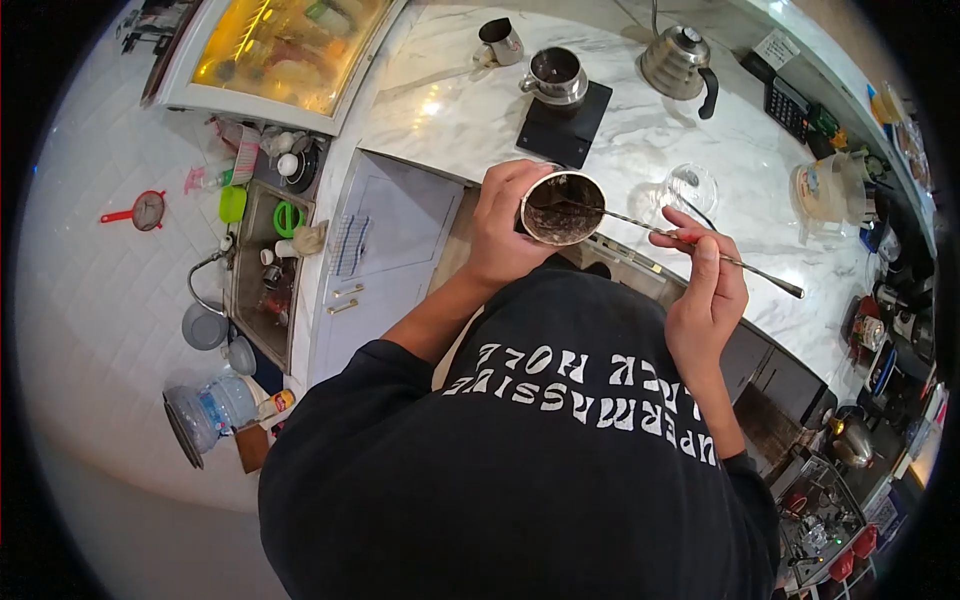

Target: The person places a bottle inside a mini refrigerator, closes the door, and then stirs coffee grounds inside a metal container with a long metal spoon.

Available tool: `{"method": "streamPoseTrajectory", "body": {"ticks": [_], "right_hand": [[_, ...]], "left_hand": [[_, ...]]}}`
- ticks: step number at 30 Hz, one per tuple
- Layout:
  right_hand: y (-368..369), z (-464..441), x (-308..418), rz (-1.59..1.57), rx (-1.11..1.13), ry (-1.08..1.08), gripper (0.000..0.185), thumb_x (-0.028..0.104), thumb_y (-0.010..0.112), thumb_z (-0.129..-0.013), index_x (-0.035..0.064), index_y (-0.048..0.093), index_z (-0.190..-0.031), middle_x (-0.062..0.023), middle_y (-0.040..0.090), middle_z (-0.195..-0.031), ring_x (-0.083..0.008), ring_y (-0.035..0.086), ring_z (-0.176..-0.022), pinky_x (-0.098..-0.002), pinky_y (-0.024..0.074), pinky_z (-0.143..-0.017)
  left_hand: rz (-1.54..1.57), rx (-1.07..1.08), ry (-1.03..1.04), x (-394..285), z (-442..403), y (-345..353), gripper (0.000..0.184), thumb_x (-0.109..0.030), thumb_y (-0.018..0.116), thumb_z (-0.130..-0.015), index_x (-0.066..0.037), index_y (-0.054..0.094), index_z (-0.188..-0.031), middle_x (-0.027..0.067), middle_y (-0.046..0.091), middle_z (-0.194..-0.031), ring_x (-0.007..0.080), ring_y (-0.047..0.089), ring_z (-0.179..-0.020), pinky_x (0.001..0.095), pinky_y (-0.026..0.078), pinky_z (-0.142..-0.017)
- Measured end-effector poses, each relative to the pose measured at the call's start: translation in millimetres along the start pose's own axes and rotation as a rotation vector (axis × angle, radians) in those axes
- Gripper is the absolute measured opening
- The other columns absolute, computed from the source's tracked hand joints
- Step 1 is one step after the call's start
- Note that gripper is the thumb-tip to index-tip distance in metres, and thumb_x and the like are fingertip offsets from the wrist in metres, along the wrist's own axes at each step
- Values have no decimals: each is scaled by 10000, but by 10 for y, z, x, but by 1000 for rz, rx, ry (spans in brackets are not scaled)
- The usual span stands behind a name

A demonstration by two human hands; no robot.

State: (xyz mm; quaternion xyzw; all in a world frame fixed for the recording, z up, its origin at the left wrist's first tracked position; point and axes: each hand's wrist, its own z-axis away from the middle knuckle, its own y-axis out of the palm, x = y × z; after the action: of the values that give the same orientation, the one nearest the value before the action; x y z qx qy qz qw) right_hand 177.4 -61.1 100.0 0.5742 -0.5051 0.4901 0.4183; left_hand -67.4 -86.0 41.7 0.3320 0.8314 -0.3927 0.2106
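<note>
My left hand (507,222) wraps around a cup (523,212), tilted so that its mouth faces up toward me. Dark brown residue coats the inside of the cup; I cannot tell whether it is liquid or powder. Between the fingers of my right hand (708,295) is a long, twisted-stem bar spoon (640,223). The spoon's far end dips into the cup, and its other end sticks out past my right hand. Beyond the cup, a black scale (566,135) carries a metal vessel (556,77) with dark contents.
A gooseneck kettle (677,62) and a small metal pitcher (499,43) stand at the back of the marble counter (440,75). Near my right hand is a clear glass (692,184). A keypad device (787,106) and plastic tub (830,190) sit right; a sink (262,325) is left.
</note>
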Motion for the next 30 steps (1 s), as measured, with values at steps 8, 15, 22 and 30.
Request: {"method": "streamPoseTrajectory", "body": {"ticks": [8, 15, 22, 30], "right_hand": [[441, -170, -112, -139, -114, 117, 345, 196, 396, -1160, -61, 625, -1134, -273, 699, -1259, -280, 757, -1032, -408, 547, -1018], [714, -332, -56, -206, -336, 144, 311, 221, 400, -1161, -33, 580, -1163, -292, 698, -1232, -306, 731, -1080, -423, 551, -1029], [956, -620, -308, -46, -572, 74, 318, 224, 395, -1160, -33, 583, -1178, -287, 700, -1229, -318, 731, -1107, -409, 557, -1010], [1279, -965, -541, 177, -559, 58, 308, 191, 370, -1160, -20, 592, -1194, -189, 725, -1224, -260, 736, -1121, -377, 545, -996]], "left_hand": [[43, -1, -100, 465, -152, -234, 773, -124, 1001, -617, -41, 649, -1301, 158, 635, -1283, 348, 655, -1174, 416, 553, -987], [84, 93, -153, 1176, -390, -381, 833, -119, 985, -649, -24, 579, -1371, 157, 642, -1295, 313, 668, -1173, 394, 530, -1028], [172, 182, -451, 2285, -324, -239, 850, -193, 966, -709, -41, 536, -1426, 171, 634, -1354, 323, 634, -1238, 415, 511, -1045], [79, 224, -467, 2915, -378, 39, 877, -260, 966, -699, -64, 534, -1436, 171, 623, -1334, 368, 556, -1266, 481, 450, -1075]]}}
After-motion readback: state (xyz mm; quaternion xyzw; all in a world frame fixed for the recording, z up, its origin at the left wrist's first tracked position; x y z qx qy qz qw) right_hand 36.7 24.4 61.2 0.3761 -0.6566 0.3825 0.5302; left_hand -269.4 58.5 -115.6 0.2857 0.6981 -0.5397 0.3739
